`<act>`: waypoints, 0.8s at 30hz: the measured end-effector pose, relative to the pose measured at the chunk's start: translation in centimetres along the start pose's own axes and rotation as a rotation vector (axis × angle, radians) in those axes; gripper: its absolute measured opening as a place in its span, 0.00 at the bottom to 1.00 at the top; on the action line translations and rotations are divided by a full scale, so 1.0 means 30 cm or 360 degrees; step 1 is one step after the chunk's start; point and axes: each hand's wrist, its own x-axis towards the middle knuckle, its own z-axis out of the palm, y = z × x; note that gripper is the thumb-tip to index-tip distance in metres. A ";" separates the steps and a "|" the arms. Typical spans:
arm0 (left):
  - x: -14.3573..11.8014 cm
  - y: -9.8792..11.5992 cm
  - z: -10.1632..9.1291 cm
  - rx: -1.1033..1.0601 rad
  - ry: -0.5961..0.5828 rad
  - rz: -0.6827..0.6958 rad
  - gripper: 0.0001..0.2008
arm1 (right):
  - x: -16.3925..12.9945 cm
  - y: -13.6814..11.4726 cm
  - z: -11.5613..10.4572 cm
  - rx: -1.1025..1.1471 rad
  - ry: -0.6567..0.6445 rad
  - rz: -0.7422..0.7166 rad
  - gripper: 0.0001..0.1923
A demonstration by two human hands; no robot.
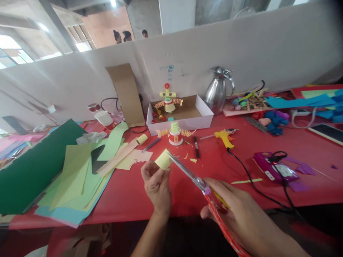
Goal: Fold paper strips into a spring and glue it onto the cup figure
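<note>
Pinched in the fingers of my left hand [158,185] is a small piece of pale yellow paper [164,160], curved in shape. My right hand [238,207] grips a pair of scissors [191,175] with red-wrapped handles; their tips meet the paper's upper right edge. Just beyond stands a paper-cup figure [176,137] with pleated orange arms and a green folded paper top. Yellow paper scraps [193,160] and a black marker [197,147] lie to its right.
A white box [184,123] holds a finished-looking figure [168,101]. To the right are a yellow glue gun [224,138], its cord, a purple power strip [276,166] and a steel jug [218,89]. Coloured paper sheets [72,175] and a green board [40,167] lie left.
</note>
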 end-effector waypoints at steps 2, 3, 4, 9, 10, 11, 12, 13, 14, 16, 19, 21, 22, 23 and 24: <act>0.000 0.001 -0.004 0.0046 -0.0008 0.0028 0.06 | 0.000 0.009 0.000 -0.0034 0.0012 -0.0024 0.19; 0.001 0.003 -0.007 0.0063 -0.0021 0.0016 0.05 | 0.001 0.015 -0.001 -0.0042 0.0017 -0.0035 0.20; 0.004 0.006 -0.010 0.0060 -0.0037 -0.0020 0.04 | 0.002 0.022 -0.002 -0.0047 0.0026 -0.0047 0.20; 0.046 0.063 -0.021 -0.0612 -0.0242 -0.0989 0.10 | 0.004 0.059 -0.012 -0.0063 0.0050 -0.0088 0.21; 0.059 0.079 -0.023 -0.0782 -0.0281 -0.1237 0.11 | 0.004 0.064 -0.015 -0.0067 0.0049 -0.0090 0.20; 0.073 0.094 -0.026 -0.0900 -0.0304 -0.1429 0.10 | 0.003 0.068 -0.018 -0.0071 0.0054 -0.0091 0.19; 0.086 0.107 -0.028 -0.0964 -0.0307 -0.1548 0.09 | 0.002 0.069 -0.021 -0.0073 0.0058 -0.0093 0.19; 0.096 0.116 -0.030 -0.0985 -0.0300 -0.1601 0.08 | 0.001 0.068 -0.025 -0.0074 0.0058 -0.0094 0.19; 0.104 0.123 -0.032 -0.0978 -0.0281 -0.1607 0.07 | 0.000 0.065 -0.029 -0.0075 0.0050 -0.0095 0.19; 0.111 0.128 -0.035 -0.0927 -0.0241 -0.1550 0.07 | -0.001 0.054 -0.036 -0.0088 0.0028 -0.0100 0.19; 0.100 0.123 -0.035 -0.0822 -0.0187 -0.1350 0.07 | 0.001 0.034 -0.039 -0.0171 0.0068 -0.0123 0.21; 0.086 0.119 -0.034 -0.0755 -0.0169 -0.1202 0.05 | 0.002 0.025 -0.034 -0.0213 0.0120 -0.0132 0.22; 0.080 0.117 -0.033 -0.0718 -0.0172 -0.1132 0.05 | 0.003 0.024 -0.030 -0.0207 0.0123 -0.0124 0.22; 0.075 0.116 -0.032 -0.0676 -0.0182 -0.1070 0.04 | 0.004 0.024 -0.025 -0.0181 0.0110 -0.0105 0.22; 0.071 0.115 -0.031 -0.0635 -0.0194 -0.1012 0.04 | 0.004 0.025 -0.021 -0.0138 0.0089 -0.0085 0.21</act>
